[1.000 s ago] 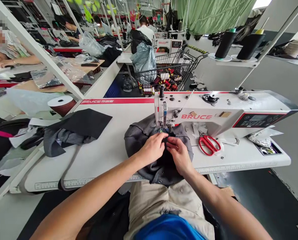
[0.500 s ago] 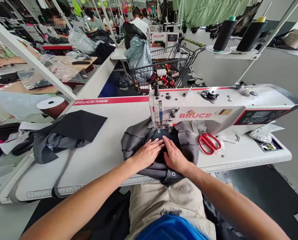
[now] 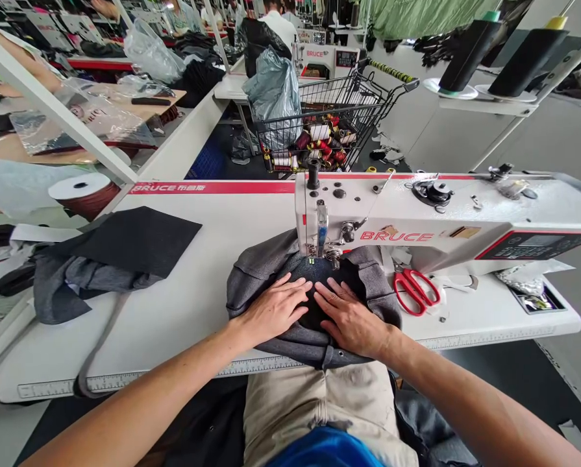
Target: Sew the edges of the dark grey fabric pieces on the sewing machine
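Smooth white tabletop (image 3: 173, 305), bunched gray fabric (image 3: 307, 344)

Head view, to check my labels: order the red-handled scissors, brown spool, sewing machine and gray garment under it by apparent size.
1. Sewing machine
2. Gray garment
3. Brown spool
4. Red-handled scissors, judged by what shows

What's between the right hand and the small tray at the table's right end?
In the head view: the edge of the grey cloth, red scissors and pale scraps.
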A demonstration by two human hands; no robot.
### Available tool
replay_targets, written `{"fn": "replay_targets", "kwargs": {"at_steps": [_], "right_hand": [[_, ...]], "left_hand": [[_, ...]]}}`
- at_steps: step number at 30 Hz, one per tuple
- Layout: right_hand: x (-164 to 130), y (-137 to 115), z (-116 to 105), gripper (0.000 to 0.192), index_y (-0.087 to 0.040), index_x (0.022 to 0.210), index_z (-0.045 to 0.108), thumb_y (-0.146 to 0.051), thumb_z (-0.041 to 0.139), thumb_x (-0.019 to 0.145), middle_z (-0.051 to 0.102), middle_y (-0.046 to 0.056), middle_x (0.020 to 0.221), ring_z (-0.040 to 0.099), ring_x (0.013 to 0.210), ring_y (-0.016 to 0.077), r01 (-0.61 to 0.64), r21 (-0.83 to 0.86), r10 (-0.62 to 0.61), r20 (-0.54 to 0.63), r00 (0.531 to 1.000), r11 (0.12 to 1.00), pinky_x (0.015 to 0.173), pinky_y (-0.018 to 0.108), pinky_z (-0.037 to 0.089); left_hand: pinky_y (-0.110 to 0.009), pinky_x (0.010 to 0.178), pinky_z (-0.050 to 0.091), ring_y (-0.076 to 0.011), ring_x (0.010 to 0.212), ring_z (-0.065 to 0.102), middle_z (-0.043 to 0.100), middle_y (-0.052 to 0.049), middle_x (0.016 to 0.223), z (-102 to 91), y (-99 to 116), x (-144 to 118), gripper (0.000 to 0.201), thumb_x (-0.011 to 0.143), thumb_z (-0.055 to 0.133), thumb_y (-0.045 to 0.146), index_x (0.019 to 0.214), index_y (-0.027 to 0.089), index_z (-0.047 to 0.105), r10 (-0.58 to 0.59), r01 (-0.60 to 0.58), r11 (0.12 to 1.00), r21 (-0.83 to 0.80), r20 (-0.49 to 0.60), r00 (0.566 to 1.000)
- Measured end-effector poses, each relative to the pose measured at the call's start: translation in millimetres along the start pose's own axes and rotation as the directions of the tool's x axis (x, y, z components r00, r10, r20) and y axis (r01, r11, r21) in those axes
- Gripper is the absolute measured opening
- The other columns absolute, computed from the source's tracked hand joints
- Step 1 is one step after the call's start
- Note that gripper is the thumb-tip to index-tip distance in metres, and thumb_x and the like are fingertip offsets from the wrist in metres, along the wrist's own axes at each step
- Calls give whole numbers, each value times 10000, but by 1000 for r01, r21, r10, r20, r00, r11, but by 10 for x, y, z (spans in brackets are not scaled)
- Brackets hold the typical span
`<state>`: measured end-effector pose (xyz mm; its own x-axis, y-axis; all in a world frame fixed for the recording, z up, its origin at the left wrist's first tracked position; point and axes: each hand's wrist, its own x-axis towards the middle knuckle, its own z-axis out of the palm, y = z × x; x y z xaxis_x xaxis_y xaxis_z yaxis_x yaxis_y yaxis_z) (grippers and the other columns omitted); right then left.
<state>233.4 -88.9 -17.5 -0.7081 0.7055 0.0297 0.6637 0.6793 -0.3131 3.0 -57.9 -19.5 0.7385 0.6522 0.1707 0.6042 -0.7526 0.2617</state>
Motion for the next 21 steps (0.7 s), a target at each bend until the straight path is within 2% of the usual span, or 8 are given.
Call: {"fn": "replay_targets", "kwargs": {"at_steps": [3, 5, 8, 11, 14, 21], "right_hand": [[8, -34, 0, 556, -106, 1451, 364, -220, 500, 925, 308, 133, 1536, 169, 1439, 337, -1, -23, 1, 3, 1000, 1000, 1136, 558, 278], [7, -46, 11, 560, -104, 1458, 353, -229, 493, 930, 314, 133, 1533, 175, 1435, 344, -1, -38, 1, -4, 1000, 999, 1135, 562, 278], [-4, -48, 32, 577, -102, 1474, 321, -231, 486, 936, 307, 120, 1539, 196, 1430, 340, -3, -49, 2, -13, 1000, 999, 1138, 549, 282], [-17, -42, 57, 593, -115, 1494, 278, -229, 474, 946, 291, 101, 1548, 202, 1430, 328, -6, -59, 4, -36, 999, 998, 1138, 540, 292], [-20, -33, 81, 580, -135, 1497, 275, -241, 462, 959, 290, 93, 1549, 202, 1433, 322, 0, -78, -5, -54, 999, 997, 1133, 546, 299], [23, 2, 93, 566, -148, 1493, 288, -259, 466, 968, 291, 83, 1549, 208, 1432, 317, -12, -92, 8, -45, 999, 996, 1133, 534, 312]], "left_hand": [[-420, 1117, 365, -184, 1161, 585, 641, -68, 1226, -54, 4, 19, 332, 934, 510, 244, 1256, 167, 540, -27, 27, 1000, 7, 6, 1000], [-404, 1076, 397, -189, 1139, 579, 567, -74, 1334, -99, 28, 31, 392, 938, 487, 232, 1328, 192, 489, -17, 16, 998, 60, 28, 999], [-381, 972, 456, -210, 1083, 575, 481, -76, 1431, -146, 50, 34, 392, 941, 465, 223, 1329, 186, 504, 19, -26, 989, 144, 56, 998], [-380, 909, 477, -213, 1009, 577, 542, -66, 1375, -159, 30, 20, 355, 936, 482, 228, 1280, 175, 555, 40, -47, 985, 168, 49, 998], [-390, 915, 472, -207, 1006, 573, 585, -53, 1328, -154, -10, 4, 327, 934, 498, 236, 1246, 196, 586, 40, -42, 988, 146, 16, 999], [-392, 919, 467, -211, 1012, 548, 603, -23, 1308, -150, -79, 17, 326, 932, 508, 252, 1243, 222, 598, 22, -19, 993, 115, -19, 1000]]}}
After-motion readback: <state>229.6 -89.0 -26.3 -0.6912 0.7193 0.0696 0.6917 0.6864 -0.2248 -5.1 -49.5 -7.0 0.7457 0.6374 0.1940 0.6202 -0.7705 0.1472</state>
